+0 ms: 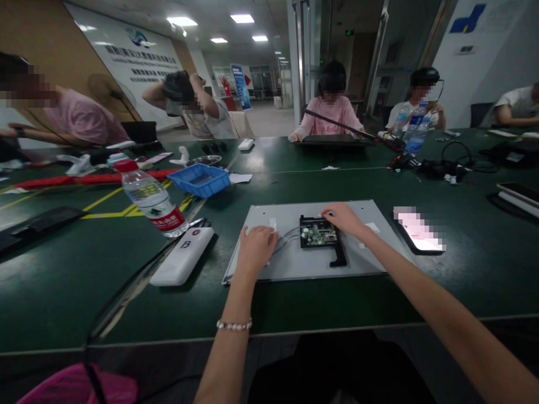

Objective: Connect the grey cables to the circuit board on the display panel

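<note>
A flat grey panel point(286, 268) lies on the table in front of me. On its middle sits a black plastic bracket point(339, 255) around a green circuit board point(320, 234). Thin grey cables point(288, 238) run from the board's left side toward my left hand point(257, 247). That hand rests over the panel's left part with fingers loosely bent and apart, beside the cables. At the bracket's upper right edge, the fingertips of my right hand point(343, 217) are pinched together; whatever is between them is too small to tell.
Left of the panel are a white power bank point(183, 257), a water bottle point(154, 199) and a blue tray point(200, 179). A lit phone point(416, 230) lies to the right. Several people sit around the green table point(471, 286); one across holds a dark panel point(334, 141).
</note>
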### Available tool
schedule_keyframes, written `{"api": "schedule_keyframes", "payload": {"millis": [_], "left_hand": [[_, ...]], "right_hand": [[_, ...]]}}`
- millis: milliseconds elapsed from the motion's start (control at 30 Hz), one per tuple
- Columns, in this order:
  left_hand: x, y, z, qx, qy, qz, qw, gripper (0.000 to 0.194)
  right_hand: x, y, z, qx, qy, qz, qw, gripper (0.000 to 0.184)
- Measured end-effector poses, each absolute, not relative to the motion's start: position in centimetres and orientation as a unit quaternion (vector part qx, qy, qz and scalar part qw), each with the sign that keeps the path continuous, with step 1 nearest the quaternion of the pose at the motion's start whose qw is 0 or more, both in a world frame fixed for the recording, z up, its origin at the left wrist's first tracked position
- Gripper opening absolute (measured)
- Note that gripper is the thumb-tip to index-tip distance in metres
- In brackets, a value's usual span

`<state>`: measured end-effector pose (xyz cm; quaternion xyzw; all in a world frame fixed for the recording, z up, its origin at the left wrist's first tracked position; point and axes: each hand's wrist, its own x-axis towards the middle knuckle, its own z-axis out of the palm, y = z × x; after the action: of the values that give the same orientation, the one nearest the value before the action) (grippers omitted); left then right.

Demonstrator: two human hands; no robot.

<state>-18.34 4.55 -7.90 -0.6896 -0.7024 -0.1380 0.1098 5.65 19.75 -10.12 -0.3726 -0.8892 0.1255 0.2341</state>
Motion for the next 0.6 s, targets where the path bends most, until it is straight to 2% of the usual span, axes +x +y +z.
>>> {"api": "schedule_keyframes", "payload": {"millis": [167, 367, 467, 600], "left_hand": [[-18.2, 4.3, -7.7, -0.685, -0.697, -0.163, 0.137, 0.029], [-18.2, 4.6, -7.9, -0.684, -0.697, -0.168, 0.135, 0.031], [-18.4, 4.6, -8.3, -0.715, -0.677, -0.143, 0.103, 0.037], [-18.5, 4.6, -8.6, -0.73, -0.672, -0.111, 0.066, 0.04]], "right_hand": [[8.5, 20.4, -9.7, -0.435, -0.854, 0.056, 0.281, 0.025], [12.3, 20.5, -11.1, -0.433, -0.874, 0.096, 0.196, 0.03], [12.6, 20.2, -11.6, -0.443, -0.853, 0.123, 0.248, 0.037], [12.9, 19.6, -11.6, -0.461, -0.827, 0.153, 0.282, 0.034]]}}
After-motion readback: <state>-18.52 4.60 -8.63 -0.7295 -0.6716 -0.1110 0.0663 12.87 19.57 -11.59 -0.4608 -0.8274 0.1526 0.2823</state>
